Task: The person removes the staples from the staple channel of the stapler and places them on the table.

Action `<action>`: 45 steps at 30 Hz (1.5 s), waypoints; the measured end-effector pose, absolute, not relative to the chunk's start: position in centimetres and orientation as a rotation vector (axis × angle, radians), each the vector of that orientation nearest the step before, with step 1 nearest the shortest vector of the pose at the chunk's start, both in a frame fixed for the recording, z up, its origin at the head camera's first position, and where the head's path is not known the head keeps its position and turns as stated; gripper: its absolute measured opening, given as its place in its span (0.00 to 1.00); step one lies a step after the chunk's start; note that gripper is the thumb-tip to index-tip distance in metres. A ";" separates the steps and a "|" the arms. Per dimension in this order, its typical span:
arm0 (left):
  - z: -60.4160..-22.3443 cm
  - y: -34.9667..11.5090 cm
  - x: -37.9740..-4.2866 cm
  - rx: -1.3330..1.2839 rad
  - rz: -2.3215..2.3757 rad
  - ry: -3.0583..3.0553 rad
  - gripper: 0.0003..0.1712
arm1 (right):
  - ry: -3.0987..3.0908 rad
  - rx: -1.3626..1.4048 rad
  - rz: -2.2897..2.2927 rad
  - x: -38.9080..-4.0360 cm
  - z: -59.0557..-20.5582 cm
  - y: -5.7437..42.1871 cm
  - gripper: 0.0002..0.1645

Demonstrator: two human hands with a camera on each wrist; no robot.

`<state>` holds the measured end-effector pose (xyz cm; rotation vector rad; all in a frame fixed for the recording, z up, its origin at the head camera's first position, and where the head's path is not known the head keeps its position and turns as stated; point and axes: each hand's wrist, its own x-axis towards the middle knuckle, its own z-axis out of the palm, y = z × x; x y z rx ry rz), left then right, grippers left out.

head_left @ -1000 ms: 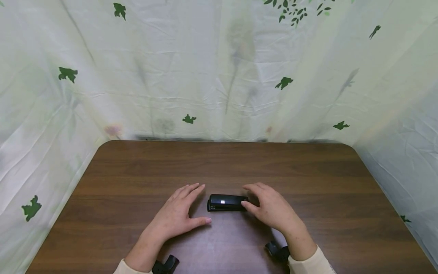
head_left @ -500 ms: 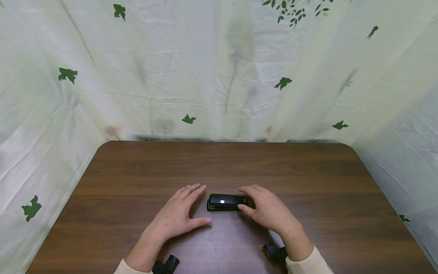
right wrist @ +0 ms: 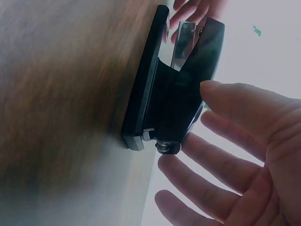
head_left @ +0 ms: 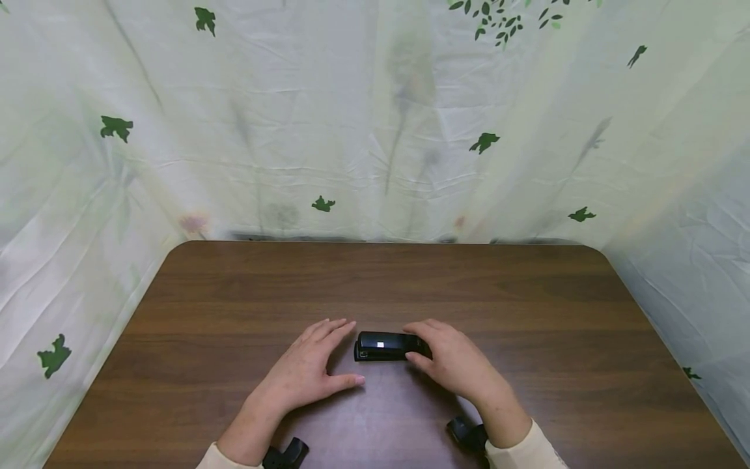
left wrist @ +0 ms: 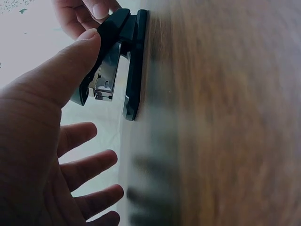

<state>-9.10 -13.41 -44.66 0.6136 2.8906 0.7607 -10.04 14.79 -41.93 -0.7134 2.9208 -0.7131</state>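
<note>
A black stapler [head_left: 383, 346] lies lengthwise on the brown table, its base flat and its top arm raised at the left end. The right hand [head_left: 459, 361] is around its right, hinged end, with the thumb on the near side and the fingers on the far side. In the right wrist view, the thumb [right wrist: 221, 94] overlaps the edge of the top arm; firm contact cannot be made out. To the left of the stapler, the left hand [head_left: 301, 368] is spread with its fingers extended and nothing held. The stapler's metal staple channel [left wrist: 107, 75] shows in the left wrist view.
The wooden table [head_left: 375, 280] has rounded far corners. Behind it and at both sides hangs a pale curtain [head_left: 351, 130] with green leaf and bird shapes. Black wrist-worn devices [head_left: 286, 454] show below both hands, near the cream sleeves [head_left: 524, 449].
The right hand has slid left, farther over the stapler's hinged end. The left hand has shifted slightly to the right. The stapler has stayed in about the same place.
</note>
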 end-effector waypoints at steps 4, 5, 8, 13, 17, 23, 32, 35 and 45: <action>-44.7 -13.3 -9.1 0.630 0.772 2.887 0.52 | 2.924 -0.745 -0.720 -10.1 -41.9 14.6 0.25; -44.8 -13.3 -9.1 0.636 0.780 2.884 0.52 | 2.924 -0.752 -0.721 -10.0 -41.9 14.6 0.24; -44.9 -13.2 -9.1 0.659 0.817 2.869 0.50 | 2.927 -0.768 -0.728 -10.0 -41.9 14.4 0.24; -45.1 -12.9 -9.0 0.689 0.885 2.846 0.46 | 2.939 -0.794 -0.746 -9.8 -42.0 14.2 0.22; -45.2 -12.8 -9.0 0.679 0.901 2.851 0.45 | 2.947 -0.806 -0.761 -9.8 -42.0 14.1 0.22; -45.2 -12.7 -9.0 0.668 0.901 2.864 0.43 | 2.967 -0.837 -0.746 -9.8 -42.1 14.0 0.21; -45.6 -12.5 -9.2 0.718 0.886 2.983 0.35 | 3.002 -0.894 -0.762 -9.7 -42.3 13.7 0.20; -45.8 -12.4 -9.3 0.734 0.893 3.015 0.34 | 3.009 -0.921 -0.765 -9.7 -42.3 13.6 0.20; -46.1 -11.7 -9.3 0.646 0.935 3.011 0.30 | 3.015 -0.939 -0.773 -9.6 -42.3 13.3 0.19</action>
